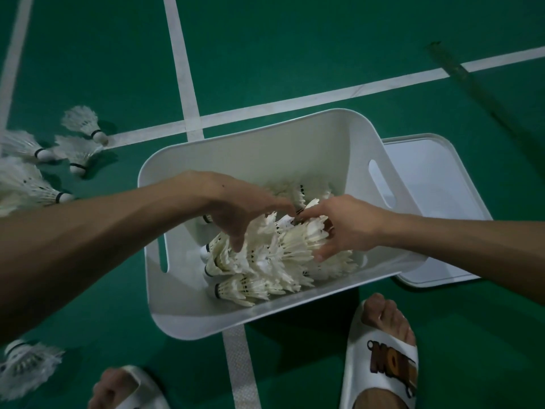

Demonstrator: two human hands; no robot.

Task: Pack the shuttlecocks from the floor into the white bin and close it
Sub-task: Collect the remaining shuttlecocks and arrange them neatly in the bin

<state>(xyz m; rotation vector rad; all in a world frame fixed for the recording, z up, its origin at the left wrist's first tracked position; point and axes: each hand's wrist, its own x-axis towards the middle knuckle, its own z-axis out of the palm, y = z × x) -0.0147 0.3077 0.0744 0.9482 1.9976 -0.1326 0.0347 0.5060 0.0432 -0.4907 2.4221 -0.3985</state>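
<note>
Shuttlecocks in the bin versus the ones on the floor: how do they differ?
The shuttlecocks in the bin are heaped together and overlap; the shuttlecocks on the floor lie loosely spread left of the bin. The left hand and right hand are on the binned heap, the right hand holding some; the floor ones lie untouched. Both sets are white, feathered, dark-banded at the base.

On the green court floor (295, 39), a long dark tube (456, 71) lay well right of the white line crossing (193, 123), and a white left slide (147, 391) and a lettered right slide (358, 364) stood on its near side.
</note>
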